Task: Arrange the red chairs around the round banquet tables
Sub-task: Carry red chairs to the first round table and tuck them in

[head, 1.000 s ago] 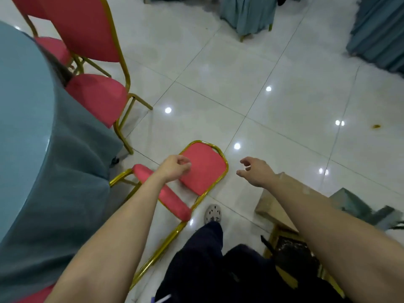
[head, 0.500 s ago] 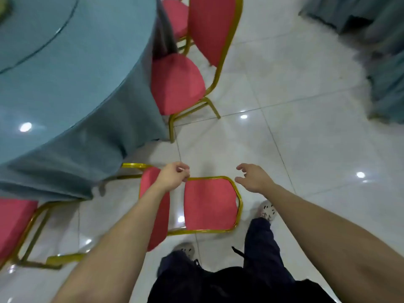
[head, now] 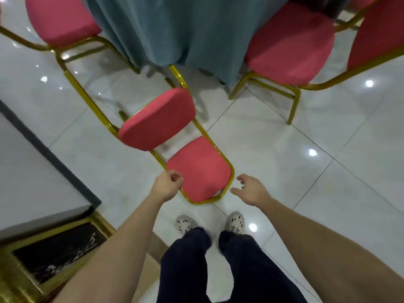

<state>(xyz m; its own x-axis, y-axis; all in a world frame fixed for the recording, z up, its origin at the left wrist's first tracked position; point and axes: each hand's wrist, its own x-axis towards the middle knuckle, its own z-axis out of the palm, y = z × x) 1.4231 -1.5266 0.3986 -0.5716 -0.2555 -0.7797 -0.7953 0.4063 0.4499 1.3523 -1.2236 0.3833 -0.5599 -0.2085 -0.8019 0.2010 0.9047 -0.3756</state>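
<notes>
Two hands at backrest top of red chair [head: 175,141]. Left hand [head: 167,186] curled, fingers closed on gilt frame at left corner. Right hand [head: 251,190] spread, empty, just beside right corner. I judge chair's seat-to-back axis runs ahead of fingers toward draped round table [head: 185,29]; push forward seats it.

Bright even light, glare spots on glossy floor [head: 328,171], slight motion blur, perhaps wide-angle edge bending
</notes>
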